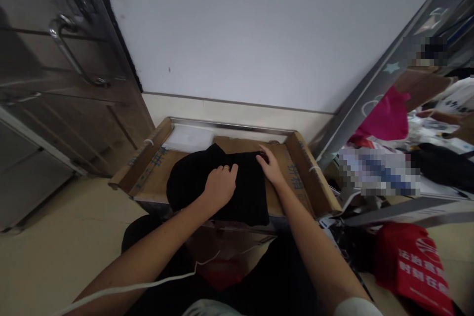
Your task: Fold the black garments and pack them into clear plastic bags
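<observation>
A black cloth (248, 197), apparently folded, lies on the cardboard-lined surface (151, 185) in front of me. My left hand (221, 185) rests on the middle of the cloth with its fingers bent and a ring on one finger; whether it pinches any fabric is hidden. At the cloth's upper right corner is my right hand (270, 165), thumb and fingers apart, touching the edge. Behind the cloth on the left sits a white flat item (188, 137).
A metal door with a handle (74, 59) stands at the left. On the right, a shelf holds a pink bag (388, 116) and clutter. A red bag (418, 261) lies low at the right. A white cable (155, 284) crosses below my left forearm.
</observation>
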A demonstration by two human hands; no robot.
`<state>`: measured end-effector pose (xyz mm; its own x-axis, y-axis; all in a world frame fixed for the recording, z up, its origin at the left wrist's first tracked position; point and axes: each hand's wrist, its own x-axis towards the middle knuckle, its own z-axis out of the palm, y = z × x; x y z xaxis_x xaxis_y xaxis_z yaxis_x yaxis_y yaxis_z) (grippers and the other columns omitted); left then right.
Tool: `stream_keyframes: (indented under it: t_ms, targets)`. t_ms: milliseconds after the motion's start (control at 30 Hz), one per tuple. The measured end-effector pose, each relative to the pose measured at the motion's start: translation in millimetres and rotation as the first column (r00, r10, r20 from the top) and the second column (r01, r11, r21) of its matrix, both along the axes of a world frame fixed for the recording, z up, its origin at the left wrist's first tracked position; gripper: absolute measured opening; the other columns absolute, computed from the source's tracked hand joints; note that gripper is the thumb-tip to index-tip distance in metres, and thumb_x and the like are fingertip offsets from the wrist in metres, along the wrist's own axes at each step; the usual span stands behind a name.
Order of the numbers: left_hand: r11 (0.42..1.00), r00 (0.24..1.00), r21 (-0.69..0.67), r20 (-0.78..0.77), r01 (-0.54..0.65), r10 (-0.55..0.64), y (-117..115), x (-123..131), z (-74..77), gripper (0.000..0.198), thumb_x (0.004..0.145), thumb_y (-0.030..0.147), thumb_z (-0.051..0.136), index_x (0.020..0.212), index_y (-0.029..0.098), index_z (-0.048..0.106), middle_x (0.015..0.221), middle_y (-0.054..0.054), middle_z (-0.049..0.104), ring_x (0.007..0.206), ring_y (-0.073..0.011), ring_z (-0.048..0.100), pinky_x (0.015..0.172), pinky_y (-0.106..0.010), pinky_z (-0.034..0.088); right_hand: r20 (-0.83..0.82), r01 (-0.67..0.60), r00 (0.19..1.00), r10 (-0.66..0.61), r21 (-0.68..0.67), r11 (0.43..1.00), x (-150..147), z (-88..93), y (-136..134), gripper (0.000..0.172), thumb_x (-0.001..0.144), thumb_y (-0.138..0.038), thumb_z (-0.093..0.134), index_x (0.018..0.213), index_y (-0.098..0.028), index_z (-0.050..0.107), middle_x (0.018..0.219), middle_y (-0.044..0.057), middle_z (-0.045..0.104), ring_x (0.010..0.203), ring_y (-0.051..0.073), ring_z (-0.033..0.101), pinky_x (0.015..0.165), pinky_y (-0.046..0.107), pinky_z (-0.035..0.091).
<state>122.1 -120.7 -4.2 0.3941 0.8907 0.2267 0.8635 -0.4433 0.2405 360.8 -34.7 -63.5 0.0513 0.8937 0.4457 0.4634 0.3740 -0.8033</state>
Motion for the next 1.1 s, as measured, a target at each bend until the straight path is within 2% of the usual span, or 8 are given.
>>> stream_keyframes:
  t_ms: [67, 133, 267, 400, 500, 767, 967, 1100]
  targets:
    - [0.999, 0.999, -0.042, 0.029, -0.013, 0.014, 6, -3, 2.8, 0.042, 0.087, 0.011, 0.050, 0.127, 0.018, 0.057, 0.099, -0.015, 0.068, 0.087, -0.0265, 0.066, 0.077, -0.036, 0.047, 0.102, -0.073, 0.992, 0.070, 0.033, 0.997, -1, 2.4, -4, 0.053, 0.088, -0.039, 0.062, 0.139, -0.025, 0.058, 0.132, 0.010, 0.064, 0.121, 0.026, 0.059, 0.111, 0.046, 0.043]
    - [0.998, 0.986, -0.057, 0.164, -0.032, 0.041, 13, -16, 10.7, 0.042, 0.086, 0.010, 0.046, 0.124, 0.021, 0.058, 0.098, -0.011, 0.068, 0.083, -0.0236, 0.066, 0.076, -0.034, 0.047, 0.167, -0.115, 0.980, 0.106, 0.047, 0.992, -2, 2.3, -5, 0.052, 0.088, -0.032, 0.060, 0.139, -0.026, 0.059, 0.135, 0.010, 0.063, 0.127, 0.026, 0.057, 0.115, 0.048, 0.039]
    - [0.985, 0.847, -0.056, 0.505, -0.160, 0.166, 24, -73, 21.5, 0.032, 0.087, 0.018, 0.047, 0.116, 0.023, 0.061, 0.088, -0.005, 0.066, 0.078, -0.0215, 0.062, 0.076, -0.033, 0.047, 0.156, -0.086, 0.985, 0.081, 0.030, 0.996, 0, -4.5, 0, 0.048, 0.088, -0.031, 0.057, 0.136, -0.025, 0.062, 0.135, 0.011, 0.065, 0.129, 0.027, 0.057, 0.117, 0.050, 0.038]
    - [0.952, 0.725, -0.117, 0.624, -0.282, 0.291, 29, -140, 8.7, 0.023, 0.085, 0.026, 0.047, 0.093, 0.021, 0.068, 0.093, -0.004, 0.071, 0.085, -0.0210, 0.064, 0.081, -0.031, 0.048, 0.136, -0.053, 0.990, 0.049, 0.030, 0.998, 1, -10.2, 4, 0.042, 0.088, -0.029, 0.054, 0.128, -0.023, 0.066, 0.131, 0.011, 0.068, 0.126, 0.026, 0.060, 0.116, 0.050, 0.039]
    - [0.908, 0.676, -0.219, 0.610, -0.358, 0.414, 30, -169, -6.0, 0.028, 0.084, 0.033, 0.050, 0.090, 0.020, 0.075, 0.091, -0.005, 0.075, 0.088, -0.0236, 0.067, 0.082, -0.032, 0.049, 0.132, -0.034, 0.991, 0.029, 0.041, 0.999, 1, -9.7, 5, 0.036, 0.086, -0.028, 0.054, 0.119, -0.023, 0.070, 0.123, 0.010, 0.071, 0.119, 0.026, 0.063, 0.111, 0.048, 0.044]
    - [0.874, 0.624, -0.365, 0.613, -0.321, 0.485, 21, -172, -26.4, 0.044, 0.075, 0.034, 0.059, 0.111, 0.016, 0.077, 0.101, -0.010, 0.078, 0.092, -0.0264, 0.070, 0.084, -0.036, 0.053, 0.081, 0.024, 0.996, -0.027, 0.032, 0.999, 1, -7.1, 4, 0.035, 0.085, -0.032, 0.056, 0.113, -0.020, 0.071, 0.117, 0.012, 0.073, 0.109, 0.027, 0.067, 0.101, 0.047, 0.050]
    - [0.881, 0.680, -0.140, 0.585, -0.452, 0.442, 9, -178, -21.4, 0.041, 0.077, 0.037, 0.060, 0.108, 0.020, 0.078, 0.103, -0.010, 0.073, 0.094, -0.0262, 0.068, 0.091, -0.039, 0.053, 0.082, 0.036, 0.996, -0.037, 0.014, 0.999, 2, -9.2, 5, 0.037, 0.087, -0.033, 0.056, 0.117, -0.020, 0.072, 0.120, 0.012, 0.073, 0.109, 0.027, 0.068, 0.102, 0.046, 0.051]
    - [0.885, 0.645, -0.312, 0.606, -0.347, 0.466, 13, -183, -25.8, 0.045, 0.066, 0.041, 0.073, 0.106, 0.019, 0.075, 0.100, -0.009, 0.074, 0.096, -0.0274, 0.068, 0.091, -0.040, 0.054, 0.104, 0.029, 0.994, -0.031, 0.023, 0.999, 2, -9.9, 5, 0.037, 0.087, -0.032, 0.055, 0.116, -0.018, 0.072, 0.121, 0.013, 0.073, 0.114, 0.028, 0.066, 0.106, 0.047, 0.048]
